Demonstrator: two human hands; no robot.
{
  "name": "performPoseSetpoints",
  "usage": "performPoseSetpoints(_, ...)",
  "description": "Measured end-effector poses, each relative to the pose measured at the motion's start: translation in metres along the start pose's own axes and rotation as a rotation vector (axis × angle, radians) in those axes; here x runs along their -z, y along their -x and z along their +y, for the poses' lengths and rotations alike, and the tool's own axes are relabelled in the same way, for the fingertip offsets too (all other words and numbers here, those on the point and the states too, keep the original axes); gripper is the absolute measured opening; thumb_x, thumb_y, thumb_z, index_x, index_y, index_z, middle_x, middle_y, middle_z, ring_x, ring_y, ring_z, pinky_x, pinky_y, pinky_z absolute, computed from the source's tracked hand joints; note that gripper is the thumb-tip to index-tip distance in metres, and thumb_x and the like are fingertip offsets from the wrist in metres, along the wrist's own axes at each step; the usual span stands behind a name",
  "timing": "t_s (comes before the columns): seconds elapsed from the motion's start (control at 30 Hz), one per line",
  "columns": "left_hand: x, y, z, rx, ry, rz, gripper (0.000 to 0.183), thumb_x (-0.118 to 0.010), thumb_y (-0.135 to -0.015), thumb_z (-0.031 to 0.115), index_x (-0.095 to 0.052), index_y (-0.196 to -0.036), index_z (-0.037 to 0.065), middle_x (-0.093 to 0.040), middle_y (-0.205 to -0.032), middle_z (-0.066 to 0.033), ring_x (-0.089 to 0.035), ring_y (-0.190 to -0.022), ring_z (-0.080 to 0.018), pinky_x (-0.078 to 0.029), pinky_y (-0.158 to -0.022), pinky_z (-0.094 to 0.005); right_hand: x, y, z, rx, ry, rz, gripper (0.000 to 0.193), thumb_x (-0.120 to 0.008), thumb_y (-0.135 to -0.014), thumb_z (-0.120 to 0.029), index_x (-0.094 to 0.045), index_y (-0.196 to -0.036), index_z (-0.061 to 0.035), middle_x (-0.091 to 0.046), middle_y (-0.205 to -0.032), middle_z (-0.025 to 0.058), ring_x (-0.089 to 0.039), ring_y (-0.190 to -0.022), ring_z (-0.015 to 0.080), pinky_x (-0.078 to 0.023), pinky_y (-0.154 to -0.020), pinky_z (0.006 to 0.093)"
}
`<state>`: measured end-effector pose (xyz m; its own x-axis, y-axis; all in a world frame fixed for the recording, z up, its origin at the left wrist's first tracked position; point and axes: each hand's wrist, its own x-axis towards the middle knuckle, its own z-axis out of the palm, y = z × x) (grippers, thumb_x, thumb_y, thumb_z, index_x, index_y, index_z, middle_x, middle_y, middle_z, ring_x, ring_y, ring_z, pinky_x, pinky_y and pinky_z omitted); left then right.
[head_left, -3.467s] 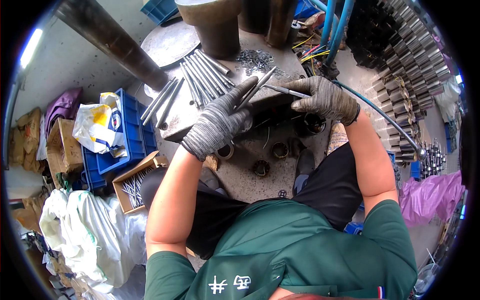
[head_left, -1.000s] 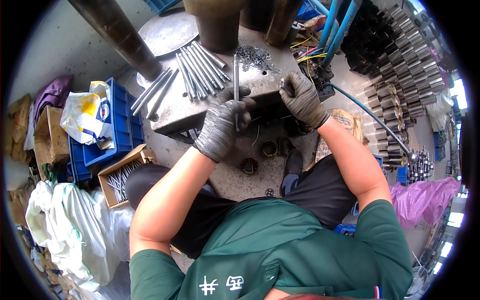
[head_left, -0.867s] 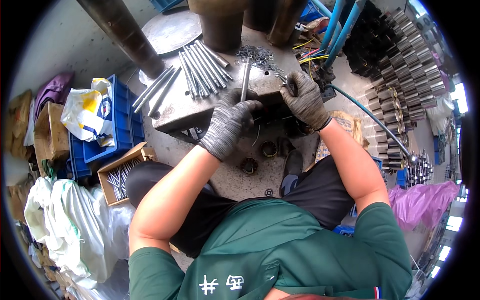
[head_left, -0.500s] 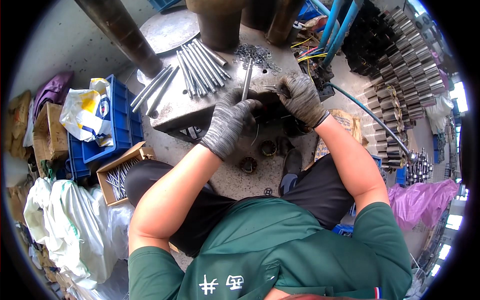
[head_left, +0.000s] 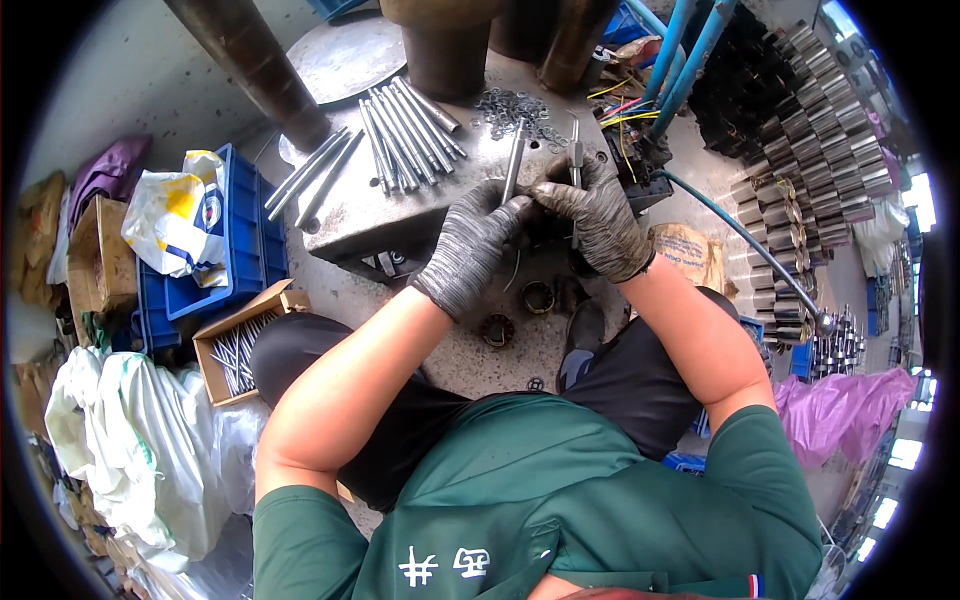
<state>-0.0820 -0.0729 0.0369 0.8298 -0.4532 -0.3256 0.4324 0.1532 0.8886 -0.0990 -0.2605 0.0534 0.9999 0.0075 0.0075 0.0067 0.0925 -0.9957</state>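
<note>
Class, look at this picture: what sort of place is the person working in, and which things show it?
Most likely a small metal workshop. Loose steel rods and a heap of washers lie on a worn metal bench, and stacked gears stand to the right.

A grey metal tabletop (head_left: 350,205), scuffed and round-edged, carries the work. On its far middle lies a fan of long steel rods (head_left: 405,125); a few more rods (head_left: 310,180) lie toward its left edge. To the right of the fan sits a loose heap of small washers (head_left: 515,108). Dark cylindrical posts (head_left: 445,50) stand along the far side.
</note>
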Motion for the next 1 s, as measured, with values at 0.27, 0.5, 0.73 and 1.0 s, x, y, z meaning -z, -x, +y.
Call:
performPoseSetpoints(0.27,0.006,-0.002,0.010,-0.010,0.172,0.101,0.012,-0.063,-0.100,0.012,-0.061,-0.111,0.007,-0.066,-0.086,-0.0014,-0.062,-0.065,-0.0079,-0.049,-0.052,-0.0181,0.018,0.000,-0.016,-0.390,-0.138,-0.183,0.050,-0.076,-0.083,-0.014,-0.063,-0.130,-0.0033,-0.068,-0.101,0.0044,-0.063,-0.089,0.0117,-0.053,-0.082,0.0284)
performPoseSetpoints(0.5,0.028,-0.006,0.012,0.035,0.379,0.089,0.017,-0.060,-0.098,0.011,-0.061,-0.110,-0.001,-0.060,-0.082,-0.0026,-0.056,-0.068,-0.0067,-0.044,-0.050,-0.0170,0.013,0.003,-0.031,0.675,1.154,-0.103,0.062,-0.069,-0.068,-0.002,-0.069,-0.130,-0.0070,-0.068,-0.113,0.0166,-0.062,-0.102,0.0370,-0.053,-0.091,0.0453)
performPoseSetpoints(0.73,0.029,-0.009,0.008,-0.020,0.433,0.078,0.013,-0.058,-0.097,0.012,-0.059,-0.106,0.002,-0.057,-0.082,-0.0018,-0.051,-0.066,-0.0069,-0.040,-0.052,-0.0167,0.015,0.003,-0.031,0.691,1.172,-0.154,0.059,-0.069,-0.066,-0.002,-0.073,-0.125,-0.0103,-0.069,-0.114,0.0145,-0.061,-0.103,0.0389,-0.051,-0.092,0.0485)
performPoseSetpoints(1.0,0.027,-0.004,0.013,-0.013,0.398,0.088,0.006,-0.060,-0.096,0.011,-0.058,-0.100,0.006,-0.055,-0.072,-0.0011,-0.049,-0.059,-0.0084,-0.041,-0.050,-0.0189,0.016,0.001,-0.030,0.722,1.213,-0.152,0.058,-0.067,-0.069,-0.001,-0.073,-0.126,-0.0114,-0.069,-0.112,0.0137,-0.062,-0.098,0.0390,-0.051,-0.089,0.0486)
